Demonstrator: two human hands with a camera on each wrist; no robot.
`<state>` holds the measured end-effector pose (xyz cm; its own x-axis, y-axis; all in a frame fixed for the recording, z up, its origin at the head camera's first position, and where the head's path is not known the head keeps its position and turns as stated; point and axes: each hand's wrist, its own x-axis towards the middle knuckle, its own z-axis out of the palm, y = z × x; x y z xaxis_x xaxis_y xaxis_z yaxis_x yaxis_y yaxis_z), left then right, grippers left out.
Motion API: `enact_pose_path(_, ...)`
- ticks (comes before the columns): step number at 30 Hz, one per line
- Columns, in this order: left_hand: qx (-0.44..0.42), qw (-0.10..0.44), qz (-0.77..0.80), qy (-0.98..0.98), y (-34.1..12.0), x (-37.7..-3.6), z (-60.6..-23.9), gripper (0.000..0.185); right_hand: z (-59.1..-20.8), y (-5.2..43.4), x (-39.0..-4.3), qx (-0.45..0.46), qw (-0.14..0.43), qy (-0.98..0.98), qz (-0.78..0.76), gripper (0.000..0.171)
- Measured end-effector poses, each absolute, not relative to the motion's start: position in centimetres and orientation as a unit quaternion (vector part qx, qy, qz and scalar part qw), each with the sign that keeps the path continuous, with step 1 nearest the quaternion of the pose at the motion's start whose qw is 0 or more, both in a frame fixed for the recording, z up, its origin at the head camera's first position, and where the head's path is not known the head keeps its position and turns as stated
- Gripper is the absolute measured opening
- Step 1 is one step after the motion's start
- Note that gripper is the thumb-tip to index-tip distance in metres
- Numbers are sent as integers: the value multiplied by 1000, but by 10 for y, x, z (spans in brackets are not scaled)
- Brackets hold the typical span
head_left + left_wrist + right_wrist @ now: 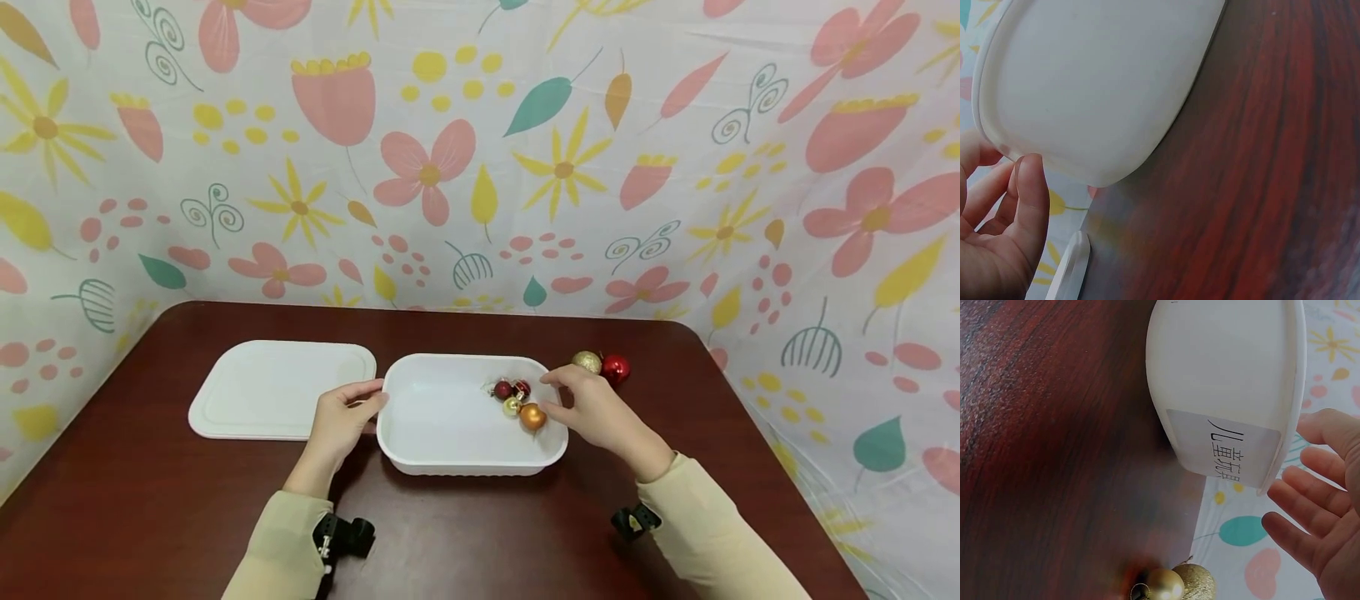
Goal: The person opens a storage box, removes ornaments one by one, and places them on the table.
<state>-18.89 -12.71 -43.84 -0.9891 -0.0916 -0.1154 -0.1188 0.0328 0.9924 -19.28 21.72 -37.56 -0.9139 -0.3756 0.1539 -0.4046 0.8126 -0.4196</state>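
Note:
A white plastic box with rounded corners is between both hands. My left hand pinches its left rim, thumb on the near side of the edge. At the opposite end, my right hand holds the rim, with thumb and index finger reaching over the edge. Small ball ornaments lie inside toward the right: a dark red one, a small gold one and an orange-gold one among them. The right wrist view shows a label with dark Chinese characters on the box's end.
A white lid lies flat on the brown table, left of the box. Behind my right hand sit a glittery gold ball and a shiny red ball. A flower-printed cloth hangs along the table's far side.

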Motion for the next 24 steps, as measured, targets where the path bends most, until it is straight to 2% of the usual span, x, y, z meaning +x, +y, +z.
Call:
enact_pose_path(9, -70, 14, 693, 717, -129, -192, -435, 36, -373, 210, -197, 219, 35, -953, 205, 37)
enact_pose_path(18, -73, 13, 691, 719, -130, -191, -433, 35, -374, 201, -199, 242, 8, -957, 160, 40)
enact_pose_path(24, -77, 17, 692, 717, -128, -188, -435, 34, -378, 196, -197, 302, 44, -948, 92, 31)
